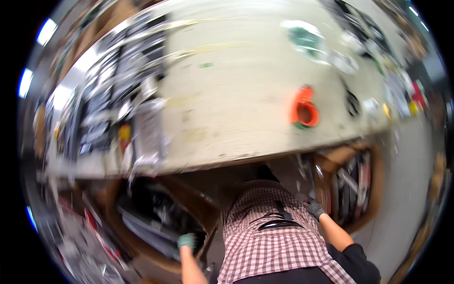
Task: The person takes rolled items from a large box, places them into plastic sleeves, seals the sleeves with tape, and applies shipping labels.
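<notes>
My left hand (187, 241), in a greenish glove, is down at the near right corner of an open cardboard box (196, 199) on the left. Long dark and grey plastic-looking parts (156, 232) fill that box. The hand is blurred, so whether it grips one of these parts is unclear. My right hand (314, 208), gloved in grey, hangs low beside the other cardboard box (377, 189), near its left side. Its fingers are too small and blurred to read. Dark, bagged-looking pieces (349, 191) stand inside this right box.
A pale worktable (227, 104) spans the space ahead. Dark wrapped parts (118, 71) are stacked on its left. An orange tape dispenser (305, 111), a roll of clear tape (306, 41) and a black looped item (352, 104) lie on the right. My checked apron (279, 246) is below.
</notes>
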Available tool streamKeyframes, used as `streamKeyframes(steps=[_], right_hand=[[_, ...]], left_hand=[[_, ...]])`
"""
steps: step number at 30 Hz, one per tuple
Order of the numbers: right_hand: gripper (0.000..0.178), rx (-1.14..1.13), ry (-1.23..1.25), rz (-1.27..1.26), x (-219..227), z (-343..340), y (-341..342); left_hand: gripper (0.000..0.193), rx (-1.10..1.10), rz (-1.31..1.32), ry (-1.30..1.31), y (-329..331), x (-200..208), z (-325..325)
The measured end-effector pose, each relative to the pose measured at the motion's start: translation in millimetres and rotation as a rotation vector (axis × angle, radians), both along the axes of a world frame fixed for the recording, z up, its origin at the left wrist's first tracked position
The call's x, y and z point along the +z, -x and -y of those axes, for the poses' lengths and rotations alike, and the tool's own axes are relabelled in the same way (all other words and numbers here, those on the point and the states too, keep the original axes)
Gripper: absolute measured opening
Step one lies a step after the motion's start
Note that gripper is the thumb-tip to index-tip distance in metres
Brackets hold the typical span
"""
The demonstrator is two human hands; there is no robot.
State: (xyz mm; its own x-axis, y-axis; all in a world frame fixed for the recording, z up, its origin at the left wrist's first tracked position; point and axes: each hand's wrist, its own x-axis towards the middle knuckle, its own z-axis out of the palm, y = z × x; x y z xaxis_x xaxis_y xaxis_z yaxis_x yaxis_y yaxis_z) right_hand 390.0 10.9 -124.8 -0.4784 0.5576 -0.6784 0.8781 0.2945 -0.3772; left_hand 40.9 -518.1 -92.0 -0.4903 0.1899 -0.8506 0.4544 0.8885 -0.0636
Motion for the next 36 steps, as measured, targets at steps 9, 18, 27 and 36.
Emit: streamKeyframes(steps=[9, 18, 27, 36], right_hand=[[0.048, -0.407, 0.083, -0.035, -2.5, 43.5, -137.6], [0.034, -0.664, -0.201, -0.222, -86.7, -9.7, -260.2], [0.027, -0.564, -0.71, 0.212, -189.2, -286.6, -396.7], [0.051, -0.541, -0.808, 0.162, -242.6, -525.9, -470.6]], left_hand=[[0.049, -0.964, 0.025, -0.948, -37.9, 147.8, -501.7], [0.032, -0.187, -0.55, -1.815, -85.8, 139.8, -651.1], [0.063, 0.275, -1.054, -0.942, 13.4, 64.0, -692.2], [0.058, -0.349, -1.088, -0.879, -39.8, 23.1, -752.1]])
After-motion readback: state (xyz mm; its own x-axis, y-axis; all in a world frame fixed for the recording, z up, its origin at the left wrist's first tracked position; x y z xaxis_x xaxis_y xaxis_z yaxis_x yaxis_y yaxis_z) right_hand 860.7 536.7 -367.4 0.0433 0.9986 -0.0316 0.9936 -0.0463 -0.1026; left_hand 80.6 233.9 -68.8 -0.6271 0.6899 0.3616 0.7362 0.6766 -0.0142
